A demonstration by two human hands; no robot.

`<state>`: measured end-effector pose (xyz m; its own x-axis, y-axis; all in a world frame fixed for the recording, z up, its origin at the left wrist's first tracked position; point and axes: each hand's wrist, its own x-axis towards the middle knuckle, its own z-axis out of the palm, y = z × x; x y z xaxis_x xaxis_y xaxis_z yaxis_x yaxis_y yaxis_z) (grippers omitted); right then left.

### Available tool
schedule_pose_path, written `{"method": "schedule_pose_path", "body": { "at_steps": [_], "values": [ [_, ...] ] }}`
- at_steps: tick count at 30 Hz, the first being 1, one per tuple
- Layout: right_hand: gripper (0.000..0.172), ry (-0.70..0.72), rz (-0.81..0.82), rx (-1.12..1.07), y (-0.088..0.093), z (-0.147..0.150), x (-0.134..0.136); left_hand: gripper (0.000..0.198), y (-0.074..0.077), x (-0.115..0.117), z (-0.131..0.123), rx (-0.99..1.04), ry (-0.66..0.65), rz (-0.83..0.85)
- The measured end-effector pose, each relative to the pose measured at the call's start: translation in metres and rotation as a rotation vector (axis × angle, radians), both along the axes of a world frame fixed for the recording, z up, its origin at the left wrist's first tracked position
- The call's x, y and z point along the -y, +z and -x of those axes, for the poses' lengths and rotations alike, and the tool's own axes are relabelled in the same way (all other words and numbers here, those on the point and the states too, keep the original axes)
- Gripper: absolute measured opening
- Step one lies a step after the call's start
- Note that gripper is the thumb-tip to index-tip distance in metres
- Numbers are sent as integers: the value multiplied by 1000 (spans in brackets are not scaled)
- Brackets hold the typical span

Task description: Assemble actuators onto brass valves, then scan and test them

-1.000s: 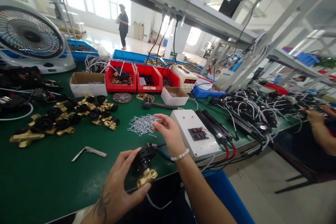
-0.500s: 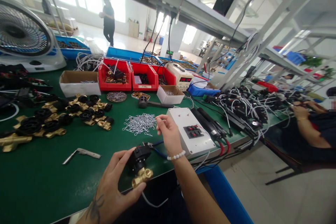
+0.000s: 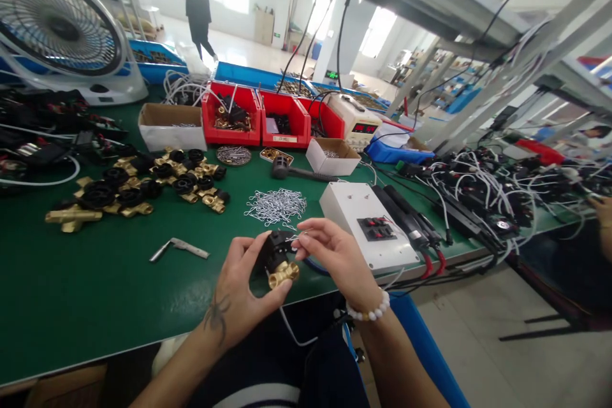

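Observation:
My left hand (image 3: 239,296) is closed round a brass valve (image 3: 284,274) with a black plastic body on top, held at the table's front edge. A pale cable hangs below it. Thumb and forefinger of my right hand (image 3: 337,262) pinch a thin metal spring clip (image 3: 292,239) against the side of the black body; whether the clip sits in a hole I cannot tell. Just beyond my hands lies a loose pile of similar silver clips (image 3: 276,205) on the green table (image 3: 119,293).
Brass valves with black caps (image 3: 129,188) lie at left, near a bent metal tool (image 3: 179,248). Behind stand red bins (image 3: 285,134), a small white box (image 3: 335,162) and a mallet (image 3: 282,167). A grey switch box (image 3: 347,210) and cables flank my right hand. A person (image 3: 197,3) walks behind.
My right hand has come from beside the clip pile to the valve, with a clip in its fingers. My left hand still holds the valve. The camera view has shifted.

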<state>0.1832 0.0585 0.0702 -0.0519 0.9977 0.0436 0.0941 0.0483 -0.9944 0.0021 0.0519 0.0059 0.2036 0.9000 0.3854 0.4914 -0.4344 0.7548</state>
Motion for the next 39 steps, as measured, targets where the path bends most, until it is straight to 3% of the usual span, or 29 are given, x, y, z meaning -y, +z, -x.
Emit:
{"method": "schedule_pose_path", "body": {
  "at_steps": [3,7,11,13,18,26,33,39],
  "values": [
    [8,20,-4,69,2,1,3,63,1,1,1,9,-10,-5],
    [16,31,-148,304,6,6,5,63,5,2,1,-1,-31,-17],
    [15,-201,-197,480,4,6,-16,65,5,3,0,1,-35,-18],
    [14,-284,-162,520,-2,5,-37,65,5,4,1,2,-37,-17],
    [16,-234,-31,682,-21,6,-83,64,2,4,1,4,-32,-8],
    [23,-209,204,1077,-35,4,-88,63,3,4,2,11,-39,-9],
    [22,-152,256,1113,-29,3,-83,63,6,3,2,17,-36,4],
    [15,-269,120,929,-32,-1,-74,62,5,4,1,14,-30,-17]
  ]
}}
